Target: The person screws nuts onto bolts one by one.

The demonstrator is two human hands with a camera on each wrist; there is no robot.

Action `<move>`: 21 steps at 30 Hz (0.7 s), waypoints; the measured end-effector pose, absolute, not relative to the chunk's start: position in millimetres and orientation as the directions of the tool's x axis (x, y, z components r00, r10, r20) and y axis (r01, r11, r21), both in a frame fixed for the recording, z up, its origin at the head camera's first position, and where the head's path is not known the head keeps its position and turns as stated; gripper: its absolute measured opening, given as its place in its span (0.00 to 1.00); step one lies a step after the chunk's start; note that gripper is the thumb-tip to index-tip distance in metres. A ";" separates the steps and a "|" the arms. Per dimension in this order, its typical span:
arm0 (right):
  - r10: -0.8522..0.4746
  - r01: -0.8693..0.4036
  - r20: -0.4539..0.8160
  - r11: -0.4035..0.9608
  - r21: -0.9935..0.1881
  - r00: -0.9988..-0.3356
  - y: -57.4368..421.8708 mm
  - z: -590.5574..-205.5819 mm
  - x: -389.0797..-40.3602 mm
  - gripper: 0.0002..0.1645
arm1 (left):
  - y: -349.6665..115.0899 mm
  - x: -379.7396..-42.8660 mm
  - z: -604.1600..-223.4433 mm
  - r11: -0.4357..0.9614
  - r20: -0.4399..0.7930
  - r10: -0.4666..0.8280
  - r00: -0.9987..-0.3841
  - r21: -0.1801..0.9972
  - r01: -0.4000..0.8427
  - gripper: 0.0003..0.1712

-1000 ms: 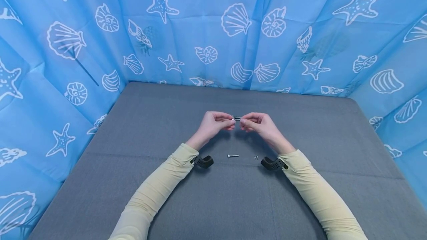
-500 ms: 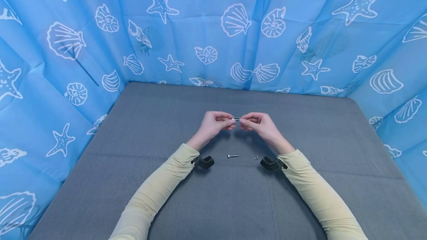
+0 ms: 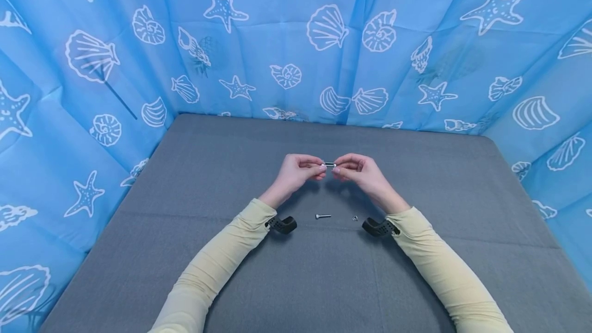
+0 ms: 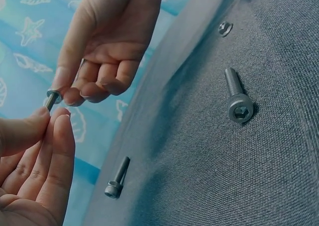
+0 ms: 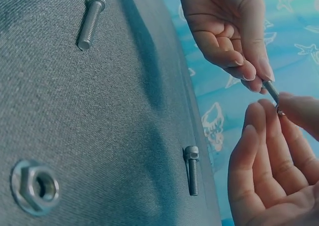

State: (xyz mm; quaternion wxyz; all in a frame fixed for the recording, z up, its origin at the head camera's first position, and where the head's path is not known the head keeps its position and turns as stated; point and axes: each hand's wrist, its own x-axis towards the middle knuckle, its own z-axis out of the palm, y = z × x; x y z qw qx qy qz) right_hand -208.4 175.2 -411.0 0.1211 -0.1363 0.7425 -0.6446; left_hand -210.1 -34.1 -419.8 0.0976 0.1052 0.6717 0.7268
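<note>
Both hands meet over the table's middle at one small metal bolt. My left hand [image 3: 300, 171] pinches the bolt [image 5: 270, 90] between thumb and fingertips, its head hidden in the grip. At the bolt's other end is a flange nut [image 4: 54, 96], with the thumb and fingertips of my right hand [image 3: 361, 171] right at it. The right hand's fingers [image 5: 254, 124] spread loosely below the thumb. On the grey cloth nearer the body lie a loose socket-head bolt [image 3: 322, 216] and a loose flange nut [image 3: 355, 218].
Beyond the hands, another bolt [image 5: 193, 170] with a collar under its head lies on the cloth. Grey cloth covers the table [image 3: 296, 276]. A blue curtain [image 3: 287, 40] printed with shells stands behind and at both sides. Black wrist straps [image 3: 283, 225] hang under both cuffs.
My right thumb and fingers have shifted slightly at the nut, and more of the bolt's end now shows between the hands. The left hand and the loose parts stay in place.
</note>
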 end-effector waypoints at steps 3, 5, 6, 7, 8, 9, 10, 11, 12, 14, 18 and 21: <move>-0.349 -0.045 -0.017 0.169 -0.985 -0.937 173.5 -410.5 -208.3 0.22 | -34.5 -209.4 -419.7 -0.069 0.024 0.279 -0.960 0.998 0.005 0.12; -0.345 -0.039 -0.027 0.182 -0.983 -0.938 172.8 -410.2 -207.9 0.22 | -35.1 -209.4 -419.9 -0.069 0.023 0.276 -0.961 0.998 0.004 0.13; -0.343 -0.036 -0.029 0.183 -0.982 -0.939 172.7 -410.3 -207.6 0.22 | -35.4 -209.3 -419.9 -0.070 0.021 0.275 -0.961 0.998 0.002 0.13; -0.344 -0.034 -0.030 0.179 -0.983 -0.938 173.0 -410.2 -207.4 0.21 | -35.5 -209.3 -419.4 -0.072 0.019 0.274 -0.962 0.997 -0.001 0.13; -0.346 -0.033 -0.028 0.170 -0.985 -0.938 173.3 -410.2 -207.2 0.21 | -35.6 -209.5 -419.4 -0.076 0.017 0.274 -0.962 0.997 -0.004 0.14; -0.348 -0.035 -0.023 0.160 -0.987 -0.937 173.7 -410.1 -207.0 0.20 | -35.7 -209.6 -419.3 -0.077 0.015 0.274 -0.962 0.997 -0.006 0.14; -0.349 -0.035 -0.018 0.146 -0.989 -0.937 174.1 -410.2 -206.8 0.20 | -35.8 -209.6 -419.2 -0.079 0.014 0.275 -0.961 0.997 -0.008 0.15; -0.351 -0.038 -0.012 0.135 -0.990 -0.936 174.3 -410.3 -206.7 0.20 | -35.9 -209.7 -419.2 -0.082 0.013 0.276 -0.961 0.997 -0.010 0.15; -0.354 -0.041 -0.006 0.124 -0.991 -0.935 174.5 -410.6 -206.6 0.20 | -36.1 -209.7 -419.2 -0.081 0.009 0.277 -0.961 0.997 -0.014 0.16; -0.360 -0.047 0.005 0.109 -0.993 -0.933 174.4 -410.7 -206.5 0.21 | -36.2 -210.0 -419.4 -0.083 0.002 0.282 -0.959 0.996 -0.022 0.16; -0.349 -0.050 -0.001 0.139 -0.989 -0.937 173.0 -411.3 -206.9 0.23 | -36.8 -211.2 -420.1 -0.079 -0.008 0.300 -0.954 0.996 -0.033 0.16; -0.341 -0.037 -0.026 0.179 -0.983 -0.940 171.7 -411.5 -206.7 0.25 | -37.4 -211.7 -420.0 -0.059 -0.007 0.309 -0.951 0.998 -0.026 0.15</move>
